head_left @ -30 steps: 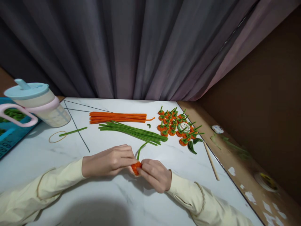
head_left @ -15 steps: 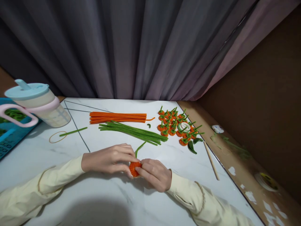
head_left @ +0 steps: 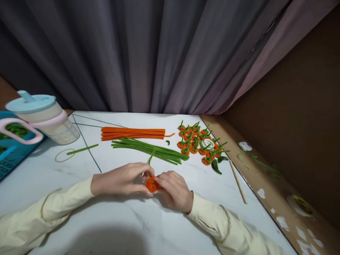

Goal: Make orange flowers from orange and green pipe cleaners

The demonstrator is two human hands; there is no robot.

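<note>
Between my two hands is a small orange pipe-cleaner pumpkin (head_left: 152, 184), its ribbed round face turned toward me with a small dark spot in the middle. A green stem (head_left: 151, 157) sticks up behind it, past my fingers. My left hand (head_left: 127, 180) pinches the pumpkin from the left, thumb below and fingers above. From the right, my right hand (head_left: 174, 189) grips its edge with the fingertips. Just beyond lie a bundle of green pipe cleaners (head_left: 151, 150) and a bundle of orange pipe cleaners (head_left: 132, 133).
Several finished pumpkins (head_left: 193, 148) with green stems sit at the back right, a tape roll (head_left: 207, 143) among them. A wooden stick (head_left: 238, 182) lies along the right edge. At left stand a lidded cup (head_left: 42, 118) and a blue basket (head_left: 16, 159). Behind hangs a grey curtain (head_left: 138, 53).
The pumpkin has been tipped and raised slightly, so its centre now faces me. Its green stem has swung left, and the fingers of both hands have shifted around it.
</note>
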